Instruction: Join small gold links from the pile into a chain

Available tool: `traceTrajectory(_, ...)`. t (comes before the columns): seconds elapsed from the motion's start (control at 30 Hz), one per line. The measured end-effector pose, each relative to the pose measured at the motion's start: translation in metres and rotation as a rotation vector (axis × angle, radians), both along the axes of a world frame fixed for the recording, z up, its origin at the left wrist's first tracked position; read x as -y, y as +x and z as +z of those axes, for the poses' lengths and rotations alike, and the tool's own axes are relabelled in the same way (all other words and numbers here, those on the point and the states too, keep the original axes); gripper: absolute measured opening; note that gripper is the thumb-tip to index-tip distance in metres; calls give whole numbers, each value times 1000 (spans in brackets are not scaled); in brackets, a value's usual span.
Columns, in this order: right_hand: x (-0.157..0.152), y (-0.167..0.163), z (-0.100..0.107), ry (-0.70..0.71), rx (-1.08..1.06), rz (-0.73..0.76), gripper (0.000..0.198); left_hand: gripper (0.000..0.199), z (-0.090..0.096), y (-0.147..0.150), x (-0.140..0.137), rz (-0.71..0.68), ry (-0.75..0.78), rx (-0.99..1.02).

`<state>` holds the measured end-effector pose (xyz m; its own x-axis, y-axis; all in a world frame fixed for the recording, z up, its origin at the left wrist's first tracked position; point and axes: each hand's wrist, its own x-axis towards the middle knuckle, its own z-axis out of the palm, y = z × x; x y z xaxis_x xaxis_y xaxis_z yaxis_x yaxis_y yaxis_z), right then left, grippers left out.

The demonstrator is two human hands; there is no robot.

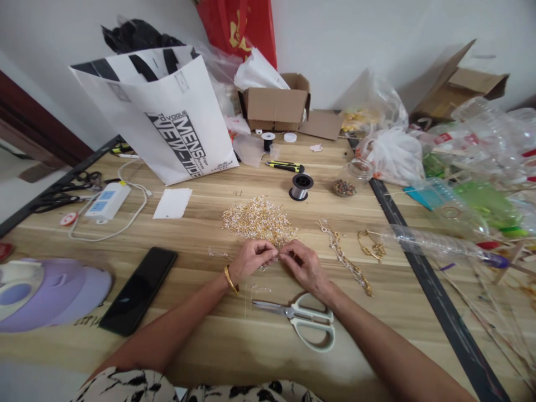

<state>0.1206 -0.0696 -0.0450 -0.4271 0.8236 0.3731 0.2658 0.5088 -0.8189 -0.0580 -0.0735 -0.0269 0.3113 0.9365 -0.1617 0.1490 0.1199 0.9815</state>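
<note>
My left hand (pixel 253 261), with a gold bangle (pixel 230 280) at its wrist, meets my right hand (pixel 304 265) at the near edge of a pile of small gold and clear beads (pixel 257 218). Thumb and forefinger are pinched together on both hands, fingertips almost touching. Whatever is between them is too small to make out. Just below lie a short beaded strand (pixel 262 288) and scissors with pale handles (pixel 312 322), blades pointing left. Right of my hands are a long beaded chain (pixel 347 259) and a gold chain (pixel 372 245).
A spool of wire (pixel 301 187), a yellow-black cutter knife (pixel 286 166) and a jar of beads (pixel 352 178) stand behind the pile. A phone (pixel 139 290) lies left, near a white paper bag (pixel 163 120). Plastic bottles (pixel 481 139) crowd the right side.
</note>
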Motion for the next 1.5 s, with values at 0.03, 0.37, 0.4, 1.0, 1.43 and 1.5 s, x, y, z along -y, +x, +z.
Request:
traceTrajectory(0.03, 0, 0, 1, 4, -3, -5, 11, 26, 1, 0, 0, 2, 1, -1)
traceTrajectory(0.37, 2, 0, 1, -13, -21, 20, 19, 28, 2, 1, 0, 6, -12, 5)
traceTrajectory(0.4, 2, 0, 1, -9, -12, 28, 17, 28, 2, 1, 0, 2, -12, 6)
traceTrajectory(1.0, 0, 1, 0, 39, -9, 26, 13, 27, -4, 0, -3, 33, -20, 18)
traceTrajectory(1.43, 1, 0, -3, 69, 2, 69, 14, 27, 4, 1, -3, 56, -38, 36)
traceTrajectory(1.5, 1, 0, -4, 70, 11, 69, 13, 26, 5, 1, -2, 53, -39, 38)
